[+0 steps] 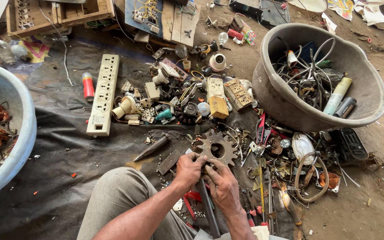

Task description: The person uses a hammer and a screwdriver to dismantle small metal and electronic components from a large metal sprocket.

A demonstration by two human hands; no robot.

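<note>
My left hand (190,171) and my right hand (221,184) are together low in the middle of the head view, both closed around a dark metal rod (208,209) that runs down toward me. The fingertips of both hands meet at its upper end, just below a rusty gear wheel (216,149) lying on the black sheet (67,146). My knee in grey trousers (121,200) is under my left forearm. What the fingers pinch at the rod's tip is hidden.
A long white power strip (104,94) lies left of a heap of plugs and sockets (178,104). A grey tub (290,102) of wires stands at right, a blue basin (10,146) with copper wire at left. Screwdrivers and scrap (285,178) lie right of my hands.
</note>
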